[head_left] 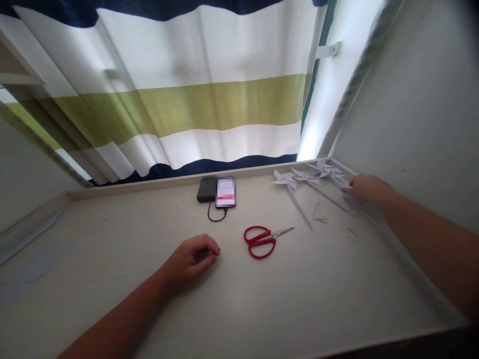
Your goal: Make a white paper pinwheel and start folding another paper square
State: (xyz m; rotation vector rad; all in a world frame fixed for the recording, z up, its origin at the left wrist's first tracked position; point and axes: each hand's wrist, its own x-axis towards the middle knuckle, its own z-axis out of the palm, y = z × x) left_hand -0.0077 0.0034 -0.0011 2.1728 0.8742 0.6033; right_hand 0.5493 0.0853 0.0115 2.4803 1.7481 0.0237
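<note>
My left hand rests on the white table with its fingers loosely curled and nothing in them. A gap shows between thumb and forefinger. To its right lie red-handled scissors, blades pointing right. At the far right, my right hand is closed on the stick of a white paper pinwheel. Its fingertips are partly hidden. Two more paper pinwheels lie beside it: one in the middle and one nearer the scissors, their sticks angled toward the front right.
A phone with a cable lies against a dark power bank near the back edge. Small scraps lie by the sticks. Paper sheets are at the left. A raised rim and striped curtain bound the back.
</note>
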